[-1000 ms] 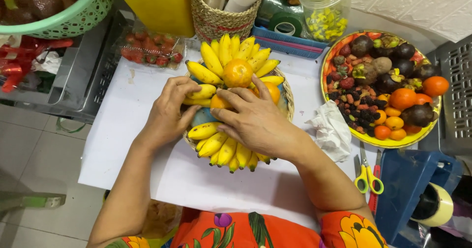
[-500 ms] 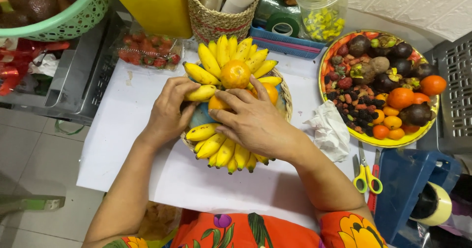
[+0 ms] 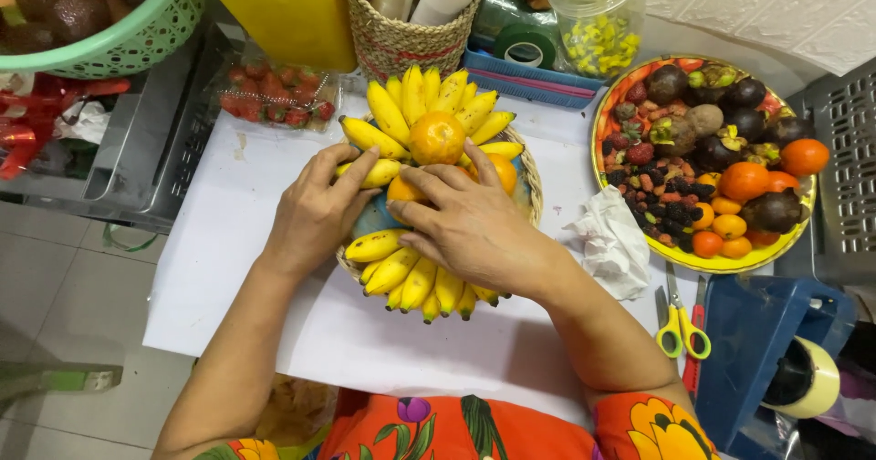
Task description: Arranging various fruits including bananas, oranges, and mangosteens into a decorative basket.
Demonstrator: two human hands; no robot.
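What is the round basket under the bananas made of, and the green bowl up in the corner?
The basket under the bananas looks like woven straw or wicker: tan, matte, with a braided rim. The green bowl looks like glossy plastic, with moulded slots in its wall. The left hand and right hand rest on the fruit.

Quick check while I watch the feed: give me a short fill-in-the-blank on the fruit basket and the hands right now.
1. Both hands rest on a basket ringed with small yellow ____.
2. The right hand covers an ____ at the middle.
3. The left hand touches a ____.
4. The scissors have ____ handles.

Missing words: bananas; orange; banana; yellow
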